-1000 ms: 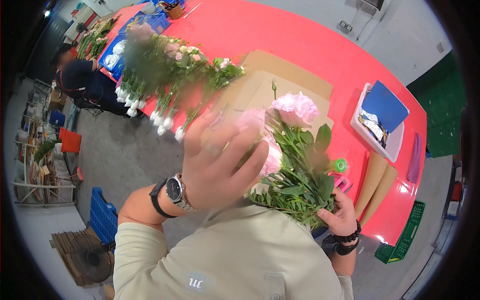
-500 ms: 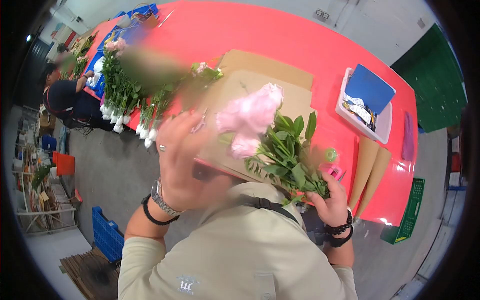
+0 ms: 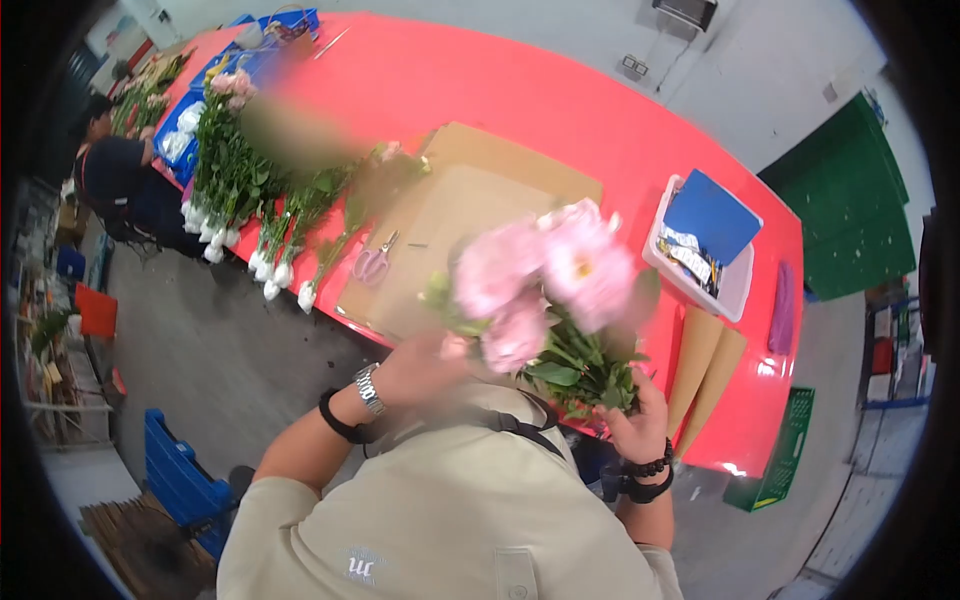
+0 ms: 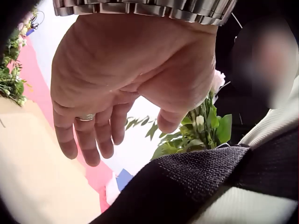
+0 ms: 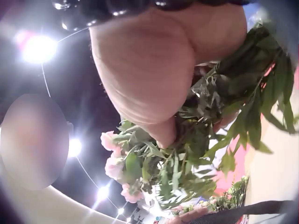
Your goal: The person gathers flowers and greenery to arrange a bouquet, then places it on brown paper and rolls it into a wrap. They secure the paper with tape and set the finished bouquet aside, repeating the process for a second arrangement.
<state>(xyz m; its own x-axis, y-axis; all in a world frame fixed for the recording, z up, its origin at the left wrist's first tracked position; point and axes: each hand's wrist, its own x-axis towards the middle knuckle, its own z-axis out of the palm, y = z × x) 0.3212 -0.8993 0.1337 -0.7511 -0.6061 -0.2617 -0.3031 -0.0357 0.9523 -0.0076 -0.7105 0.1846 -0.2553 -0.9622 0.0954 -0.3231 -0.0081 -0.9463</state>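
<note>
2 hands at pink bouquet [image 3: 545,300], right hand [image 3: 630,420] grip clasping stems, left hand [image 4: 121,88] seemingly loose, spread

Open cardboard sheet [image 3: 440,225] ahead, hemmed by scissors [image 3: 372,262], flower bundles [image 3: 290,225], white bin [image 3: 740,290].

pink flowers [image 3: 545,275], red table [image 3: 560,90]

A bouquet [image 3: 545,300] is held above the near edge of the desk [image 3: 560,90], gripped at its stems from the right by the right hand [image 3: 630,420]; the left hand [image 3: 425,365] is placed just left of it. Behind the bouquet, cardboard sheets [image 3: 450,210] are laid on the desk, with scissors [image 3: 373,262] on them. Flower bunches [image 3: 260,200] are laid to the left, a bin [image 3: 700,245] to the right, and paper cones [image 3: 705,365] in front of the bin.
</note>
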